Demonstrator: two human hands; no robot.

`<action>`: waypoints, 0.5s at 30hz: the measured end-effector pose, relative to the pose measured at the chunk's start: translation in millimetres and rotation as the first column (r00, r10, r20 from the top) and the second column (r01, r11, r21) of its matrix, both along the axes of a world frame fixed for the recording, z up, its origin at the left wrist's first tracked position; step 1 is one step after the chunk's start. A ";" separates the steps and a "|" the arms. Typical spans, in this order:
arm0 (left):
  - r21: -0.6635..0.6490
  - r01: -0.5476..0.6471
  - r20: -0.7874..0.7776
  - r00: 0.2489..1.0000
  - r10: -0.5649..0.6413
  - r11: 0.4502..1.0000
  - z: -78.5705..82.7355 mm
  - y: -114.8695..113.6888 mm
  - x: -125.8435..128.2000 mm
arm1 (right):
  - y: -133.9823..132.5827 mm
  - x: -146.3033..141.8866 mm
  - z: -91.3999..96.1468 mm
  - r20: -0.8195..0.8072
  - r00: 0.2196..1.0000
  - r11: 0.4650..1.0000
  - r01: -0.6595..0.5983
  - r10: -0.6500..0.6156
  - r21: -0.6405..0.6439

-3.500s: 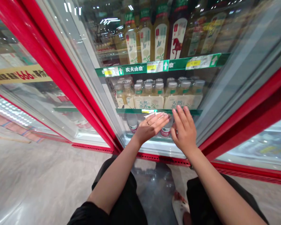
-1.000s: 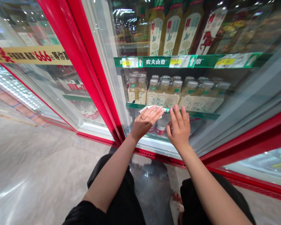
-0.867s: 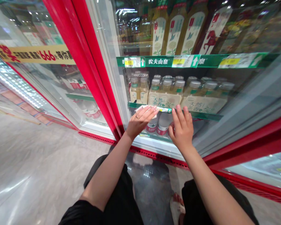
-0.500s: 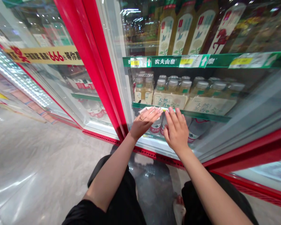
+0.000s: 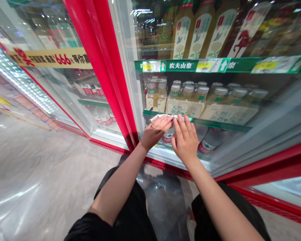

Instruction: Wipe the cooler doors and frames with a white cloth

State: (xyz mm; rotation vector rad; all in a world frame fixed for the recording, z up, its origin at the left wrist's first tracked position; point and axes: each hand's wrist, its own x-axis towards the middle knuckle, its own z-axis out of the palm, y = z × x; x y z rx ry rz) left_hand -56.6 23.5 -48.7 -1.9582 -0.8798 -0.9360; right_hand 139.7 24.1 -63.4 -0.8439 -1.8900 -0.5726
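Observation:
My left hand (image 5: 156, 131), with a ring on one finger, is stretched out flat in front of the cooler's lower shelf edge. Beside it, my right hand (image 5: 186, 138) has its fingers extended upward, and the fingertips of both hands nearly meet. Neither hand holds anything. Behind the fingertips, a white price label (image 5: 154, 117) shows in part on the green shelf strip (image 5: 223, 124). Whether my hands touch the reflective glass or the strip, I cannot tell. Just above stand packs of pale-capped tea bottles (image 5: 185, 103). Part of a red-labelled bottle (image 5: 167, 136) shows between my hands.
A red door frame (image 5: 105, 67) slants down on the left. The upper shelf holds tall juice bottles (image 5: 200, 31) above a green label strip (image 5: 180, 65). Another cooler with a yellow banner (image 5: 50, 59) stands left, and grey floor (image 5: 52, 180) lies below.
My right hand has moved slightly left, closer to my left hand, uncovering more of the bottle on its right. My left hand stays almost in place, and the view has shifted a little.

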 end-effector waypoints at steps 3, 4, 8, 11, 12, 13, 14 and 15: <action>-0.041 -0.016 -0.089 0.996 0.012 0.999 -2.1 -0.3 -17.9 | 1.4 -3.1 -0.2 0.005 1.000 0.998 -0.026 0.026 -0.060; -0.058 -0.038 -0.094 0.995 0.033 0.998 -2.6 -0.5 -23.5 | 1.8 -3.7 0.3 0.003 0.999 0.997 -0.036 0.037 -0.075; -0.086 -0.174 0.051 0.983 0.179 0.981 -1.1 -0.3 -28.2 | 1.6 -6.0 3.4 -0.016 0.998 0.992 -0.062 0.060 -0.111; -0.075 -0.219 0.205 0.951 0.230 0.973 2.3 2.6 -15.6 | 0.3 -10.2 4.6 -0.039 0.997 0.993 -0.066 0.062 -0.100; -0.066 -0.220 0.221 0.948 0.230 0.973 2.8 3.8 -11.6 | 0.0 -12.0 4.6 -0.046 0.997 0.994 -0.072 0.069 -0.086; -0.054 -0.220 0.208 0.951 0.227 0.974 2.7 4.9 -8.9 | -0.1 -13.9 4.4 -0.051 0.996 0.994 -0.083 0.080 -0.068; -0.040 -0.222 0.173 0.959 0.226 0.974 2.0 5.7 -7.9 | 0.0 -15.7 4.0 -0.055 0.994 0.994 -0.096 0.093 -0.048; -0.025 -0.225 0.120 0.967 0.227 0.974 0.9 6.2 -9.0 | 0.2 -17.4 3.6 -0.054 0.993 0.994 -0.107 0.105 -0.034</action>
